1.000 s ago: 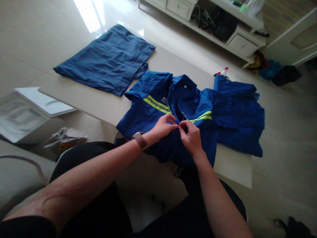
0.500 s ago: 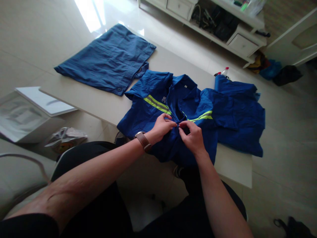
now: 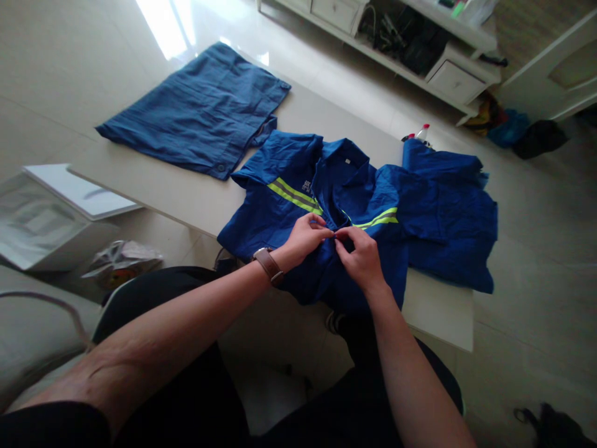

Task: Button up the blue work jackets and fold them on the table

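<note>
A blue work shirt (image 3: 289,211) with yellow-green reflective stripes lies spread on a white table (image 3: 153,193), collar pointing away from me. My left hand (image 3: 305,239), a brown-strapped watch on its wrist, pinches the front placket just below the collar. My right hand (image 3: 359,258) pinches the same placket from the other side, its fingertips almost meeting those of my left hand. Any button between my fingers is hidden.
Folded blue cloth (image 3: 196,112) lies at the table's far left. More bunched blue fabric (image 3: 448,218) lies at the right. A bottle (image 3: 422,132) stands behind it. A white drawer cabinet (image 3: 452,81) stands beyond, with bags on the floor (image 3: 510,130).
My fingertips have drawn slightly closer together at the placket. The whole view has shifted a little, and the shirt has not visibly moved on the table.
</note>
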`<state>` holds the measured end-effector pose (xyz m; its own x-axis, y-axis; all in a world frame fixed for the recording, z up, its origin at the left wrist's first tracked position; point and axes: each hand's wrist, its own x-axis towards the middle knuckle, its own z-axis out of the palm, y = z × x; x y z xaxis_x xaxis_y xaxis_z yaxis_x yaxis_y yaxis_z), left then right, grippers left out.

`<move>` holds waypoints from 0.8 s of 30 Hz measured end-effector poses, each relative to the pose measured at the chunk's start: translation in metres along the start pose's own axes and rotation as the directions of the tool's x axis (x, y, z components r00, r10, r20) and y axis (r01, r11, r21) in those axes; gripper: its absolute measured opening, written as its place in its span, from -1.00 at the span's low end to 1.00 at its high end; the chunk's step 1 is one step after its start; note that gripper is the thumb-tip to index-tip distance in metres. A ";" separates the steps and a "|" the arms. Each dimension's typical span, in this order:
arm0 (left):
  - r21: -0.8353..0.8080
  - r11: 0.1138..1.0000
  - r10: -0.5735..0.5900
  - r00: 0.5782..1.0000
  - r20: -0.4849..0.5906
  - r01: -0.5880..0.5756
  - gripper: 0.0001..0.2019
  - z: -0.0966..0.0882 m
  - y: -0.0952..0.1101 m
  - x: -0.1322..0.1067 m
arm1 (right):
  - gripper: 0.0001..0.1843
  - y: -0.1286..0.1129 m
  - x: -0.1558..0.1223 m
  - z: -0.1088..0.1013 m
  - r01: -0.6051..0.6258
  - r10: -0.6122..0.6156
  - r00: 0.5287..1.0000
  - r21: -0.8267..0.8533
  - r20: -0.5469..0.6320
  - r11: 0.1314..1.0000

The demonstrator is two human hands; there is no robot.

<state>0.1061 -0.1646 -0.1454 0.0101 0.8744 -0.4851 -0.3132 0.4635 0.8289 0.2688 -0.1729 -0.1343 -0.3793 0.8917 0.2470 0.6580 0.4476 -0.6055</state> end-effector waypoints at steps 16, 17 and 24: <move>-0.014 0.994 0.107 0.992 0.064 -0.107 -0.67 -0.003 -0.009 0.000 | -0.92 -0.002 0.001 -0.004 -0.229 0.237 0.971 0.182 -0.018 0.956; -0.011 0.994 0.112 0.991 0.068 -0.111 -0.67 -0.003 -0.009 0.000 | -0.91 -0.002 0.002 -0.003 -0.232 0.239 0.971 0.185 -0.017 0.955; -0.018 0.992 0.122 0.989 0.079 -0.121 -0.66 -0.005 -0.011 0.000 | -0.88 -0.001 0.003 -0.001 -0.252 0.261 0.965 0.200 -0.022 0.947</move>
<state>0.1043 -0.1708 -0.1555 0.0469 0.9330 -0.3568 -0.3288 0.3517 0.8765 0.2679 -0.1710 -0.1320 -0.1800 0.9789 0.0967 0.5883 0.1860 -0.7870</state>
